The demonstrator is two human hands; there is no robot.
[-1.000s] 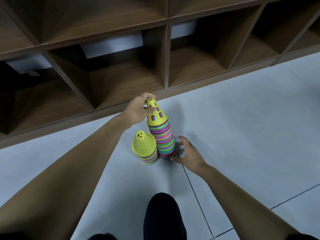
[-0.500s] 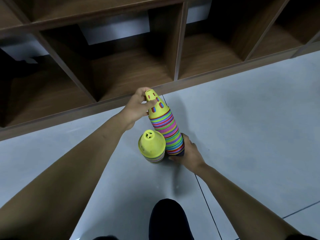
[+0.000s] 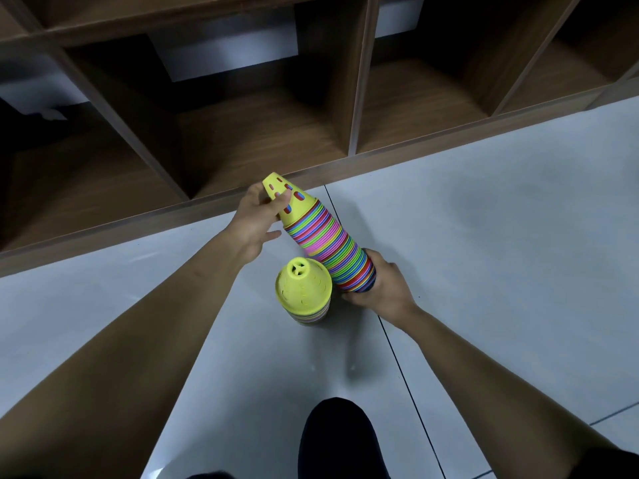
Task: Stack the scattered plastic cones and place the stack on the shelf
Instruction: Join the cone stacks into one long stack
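1. Left hand (image 3: 257,223): thumb and fingers pinch the yellow slotted tip of a tall stack of nested multicoloured plastic cones (image 3: 328,243). The forearm runs back toward 7 o'clock.
2. Right hand (image 3: 383,288): fingers curl round the wide base end of the tall stack. The forearm runs back toward 5 o'clock.
3. Tall stack: held between both hands and tilted, tip toward 11 o'clock, base toward 4 o'clock. Whether the base clears the floor cannot be told.
4. Short stack of like cones, yellow cone uppermost (image 3: 304,288): upright on the floor, just beside the tall stack's base at its 8 o'clock.
5. Pale grey tiled floor (image 3: 484,219): open surface from 1 to 4 o'clock of the hands, and at 8 o'clock.
6. Dark brown wooden shelf unit (image 3: 359,81): spans the top from 9 to 2 o'clock. Its bottom compartments open at floor level, and its front lip lies just past the stack's tip at 12 o'clock.
7. Dark rounded form (image 3: 335,440): at the bottom edge, 6 o'clock.
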